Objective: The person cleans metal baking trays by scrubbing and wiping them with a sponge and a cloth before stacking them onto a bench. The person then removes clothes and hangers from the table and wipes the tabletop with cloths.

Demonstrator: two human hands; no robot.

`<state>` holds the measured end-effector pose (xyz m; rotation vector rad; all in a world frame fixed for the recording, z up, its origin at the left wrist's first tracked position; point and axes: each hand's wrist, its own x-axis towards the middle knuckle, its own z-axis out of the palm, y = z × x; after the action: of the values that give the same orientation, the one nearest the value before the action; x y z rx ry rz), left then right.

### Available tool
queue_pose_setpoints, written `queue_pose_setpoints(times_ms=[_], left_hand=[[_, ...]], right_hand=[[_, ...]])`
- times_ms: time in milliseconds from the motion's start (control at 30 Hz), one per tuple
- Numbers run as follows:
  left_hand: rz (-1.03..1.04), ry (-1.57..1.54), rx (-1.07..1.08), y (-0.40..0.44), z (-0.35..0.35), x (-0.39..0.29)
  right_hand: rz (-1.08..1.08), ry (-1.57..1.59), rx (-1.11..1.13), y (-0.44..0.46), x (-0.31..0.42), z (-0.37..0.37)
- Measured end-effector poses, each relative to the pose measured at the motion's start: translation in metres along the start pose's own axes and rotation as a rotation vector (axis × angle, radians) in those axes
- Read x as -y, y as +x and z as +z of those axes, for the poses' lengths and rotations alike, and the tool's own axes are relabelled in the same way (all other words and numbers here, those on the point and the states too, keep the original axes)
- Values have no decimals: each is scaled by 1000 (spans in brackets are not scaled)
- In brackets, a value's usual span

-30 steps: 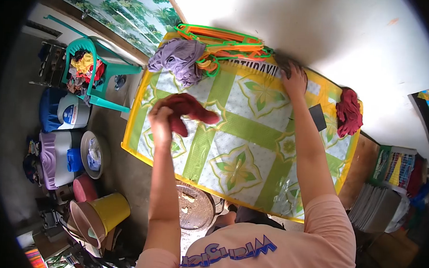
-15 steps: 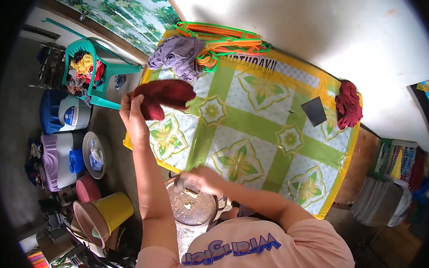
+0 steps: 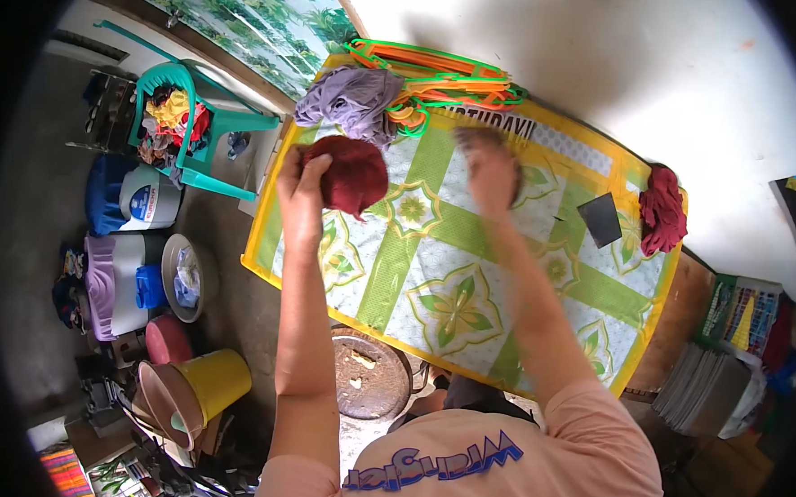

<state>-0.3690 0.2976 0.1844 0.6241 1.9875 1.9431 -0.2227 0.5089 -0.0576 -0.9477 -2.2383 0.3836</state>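
Observation:
My left hand (image 3: pixel 304 185) grips a dark red cloth (image 3: pixel 355 176) between thumb and fingers, holding it above the left part of the table (image 3: pixel 453 305). The cloth looks bunched and rounded; its exact kind is unclear. Over the back middle of the table, my right hand (image 3: pixel 492 168) is smeared by motion. A dark blurred patch lies around its fingers, and I cannot tell whether it is an object or a shadow. Just beyond the red cloth sits a heap of greyish-purple fabric (image 3: pixel 352 100). Beside that heap lie several orange and green hangers (image 3: pixel 456 76).
A black flat square (image 3: pixel 600 219) and a crumpled dark red fabric (image 3: pixel 662 211) lie at the table's right. On the left stands a green chair (image 3: pixel 217 183) with clothes on it. A yellow bucket (image 3: pixel 215 385) and a round lidded pot (image 3: pixel 368 386) are near me.
My right hand has swung from near the front edge to the back middle of the table. The red cloth in my left hand has turned and bunched up, and the view has shifted slightly.

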Motion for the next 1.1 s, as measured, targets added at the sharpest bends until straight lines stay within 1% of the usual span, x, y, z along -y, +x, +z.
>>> queue_pose_setpoints(times_ms=[33,67,100,133,167,200,267,333,367,400,433,467,533,567,600,667,700,733,767,800,833,900,1000,1033,1100], left_hand=[[13,60,21,0,11,-2],[-25,6,23,-5,33,-12],[16,-44,102,3,44,8],[22,43,178,0,60,3],[-26,3,231,-4,78,1],[-47,-63,287,-3,94,10],[27,-140,326,-1,119,22],[-27,-228,323,2,129,24],[224,9,247,8,126,26],[471,247,165,16,119,29],[714,484,76,20,111,32],[610,479,154,21,99,32],[407,460,301,17,74,29],[209,323,284,7,67,11],[205,263,270,5,59,5],[189,141,239,2,37,-2],[165,93,198,-2,28,-6],[163,86,144,-6,18,-8],[141,121,100,-10,4,-8],[117,160,57,-14,-11,-8],[30,131,47,-18,-29,-5],[-26,48,-60,-26,-52,4],[-107,52,-190,-50,-65,-5],[-128,61,-233,-54,-67,-9],[-93,-31,-220,-59,-78,-2]], right_hand=[[-36,117,8,-15,41,-2],[-71,234,21,-30,83,-6],[161,213,247,-51,127,-10],[-1,259,449,-75,148,-5],[-153,332,655,-98,169,0],[-275,427,723,-126,186,-1],[-420,665,785,-186,214,-14],[-351,824,799,-218,228,-33],[-280,862,804,-224,227,-40],[-182,853,854,-212,222,-54],[-75,784,1015,-174,213,-83],[27,694,1171,-136,205,-113],[-88,740,687,-131,158,-103],[-2,656,680,-113,143,-114],[86,572,671,-93,125,-125],[108,604,464,-73,69,-120],[354,535,451,-52,61,-139],[365,519,336,-40,25,-126],[387,352,241,-22,4,-129],[485,194,231,1,-15,-132],[277,372,-8,9,-65,-105],[425,198,-33,37,-75,-106],[266,-396,-47,31,-89,-41],[239,-340,-23,31,-80,-29],[186,-235,16,29,-57,-5]])
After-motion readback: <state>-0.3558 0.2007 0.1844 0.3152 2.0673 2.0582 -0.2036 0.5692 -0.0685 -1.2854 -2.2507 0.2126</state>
